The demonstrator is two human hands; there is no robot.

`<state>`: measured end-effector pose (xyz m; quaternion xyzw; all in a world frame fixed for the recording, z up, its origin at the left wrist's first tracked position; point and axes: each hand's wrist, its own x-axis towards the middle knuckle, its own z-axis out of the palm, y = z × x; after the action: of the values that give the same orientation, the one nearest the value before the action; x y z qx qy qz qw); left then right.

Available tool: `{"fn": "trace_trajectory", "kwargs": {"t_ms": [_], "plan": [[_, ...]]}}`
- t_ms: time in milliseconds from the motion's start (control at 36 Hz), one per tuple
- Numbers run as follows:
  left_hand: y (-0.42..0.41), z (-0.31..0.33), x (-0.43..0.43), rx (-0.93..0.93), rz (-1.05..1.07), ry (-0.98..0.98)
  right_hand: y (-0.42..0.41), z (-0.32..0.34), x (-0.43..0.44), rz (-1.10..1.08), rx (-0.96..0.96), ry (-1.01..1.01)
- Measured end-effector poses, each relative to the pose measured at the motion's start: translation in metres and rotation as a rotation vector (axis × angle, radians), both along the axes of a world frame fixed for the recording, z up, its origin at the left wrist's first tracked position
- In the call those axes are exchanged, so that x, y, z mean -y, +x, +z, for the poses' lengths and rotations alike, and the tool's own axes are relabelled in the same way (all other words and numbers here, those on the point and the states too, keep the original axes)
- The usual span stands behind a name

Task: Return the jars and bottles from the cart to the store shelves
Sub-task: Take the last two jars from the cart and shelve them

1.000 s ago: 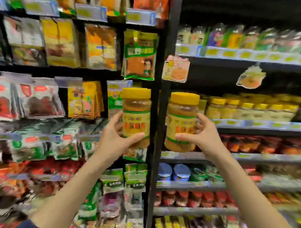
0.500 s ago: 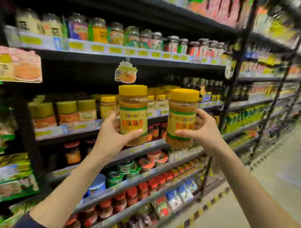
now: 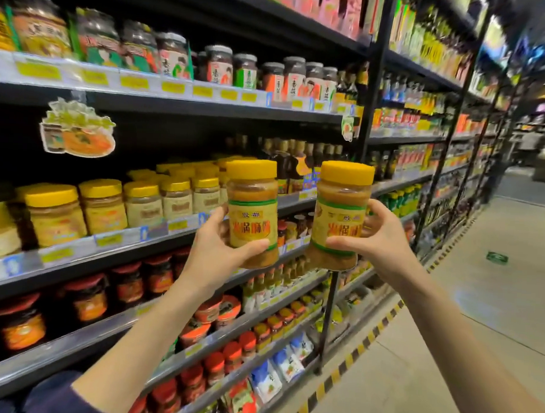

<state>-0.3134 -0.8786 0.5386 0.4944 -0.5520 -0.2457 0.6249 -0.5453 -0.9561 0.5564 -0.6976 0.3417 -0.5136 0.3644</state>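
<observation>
1. Labels first: the left jar (image 3: 252, 211) has a yellow label with green bands, small dark characters on top and big red Chinese characters below. They are too soft to read with confidence.
2. The right jar (image 3: 340, 215) carries the same label, partly covered by fingers.
3. Both are clear jars with yellow screw lids, filled nearly to the top with a tan-brown paste.
4. The left hand (image 3: 214, 250) is wrapped round the lower half of the left jar, thumb across the front.
5. The right hand (image 3: 378, 238) grips the right jar low down, which tilts slightly.
6. The hands are apart and the jars stand side by side without touching, both held up in front of the yellow-lid shelf (image 3: 121, 241).
7. On that shelf stands a row of matching yellow-lidded jars (image 3: 141, 201), with yellow price tags along its rail.
8. Further along the same shelf, behind the held jars, are dark bottles (image 3: 297, 164).
9. One level above the yellow-lid shelf are jars with cartoon-figure labels (image 3: 220, 65), and a food-picture tag (image 3: 77, 131) hangs from that level's edge.
10. One level below are red-lidded jars (image 3: 89, 298) with orange labels.
11. Lower still are blue-and-white packets (image 3: 287, 364).
12. A black upright post (image 3: 369, 101) closes the yellow-lid shelf's far end, just behind the right jar.
13. Beyond the post, a yellow-and-black floor stripe (image 3: 346, 360) runs along the shelving base.
</observation>
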Motion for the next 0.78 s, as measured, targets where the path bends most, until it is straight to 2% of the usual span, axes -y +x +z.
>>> {"fn": "trace_trajectory", "kwargs": {"t_ms": [250, 556, 778], "plan": [[-0.003, -0.003, 0.1, 0.006, -0.013, 0.011, 0.0, -0.007, 0.086, 0.005, 0.024, 0.022], [0.021, 0.003, 0.244, 0.087, 0.091, -0.017, 0.016, 0.002, 0.202, 0.069, 0.027, 0.007], [0.035, -0.003, 0.317, 0.112, 0.131, 0.008, 0.023, -0.001, 0.262, 0.12, 0.056, 0.04]]}}
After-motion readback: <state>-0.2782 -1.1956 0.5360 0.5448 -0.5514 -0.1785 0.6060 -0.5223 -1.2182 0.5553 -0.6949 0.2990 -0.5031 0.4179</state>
